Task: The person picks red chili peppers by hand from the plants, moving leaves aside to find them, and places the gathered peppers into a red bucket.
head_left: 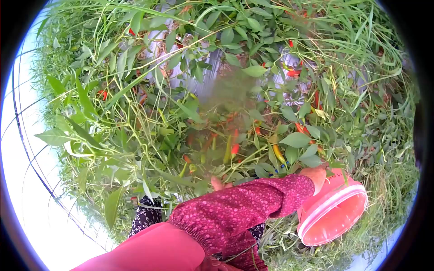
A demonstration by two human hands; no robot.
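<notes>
My left arm, in a pink sleeve with a floral cuff, crosses over to the right. At its end my left hand (315, 176) is against or just beside a pink bucket (333, 181), its fingers mostly hidden by leaves. The bucket lies tilted, its pale-rimmed mouth facing down and right. Beneath that forearm, a small part of my right hand (220, 184) shows among pepper plant leaves, and its grip is hidden. Just above hang red chili peppers (235, 147) and a green chili pepper (227, 150). A yellow-orange chili (278, 153) hangs left of the bucket.
Dense pepper plants (149, 131) spread across the view, with more red chilies (294, 72) farther off. Pale plastic sheeting (199, 74) shows between the stems. Tall grass (361, 36) grows at the upper right. My patterned trouser leg (145, 216) is below the plants.
</notes>
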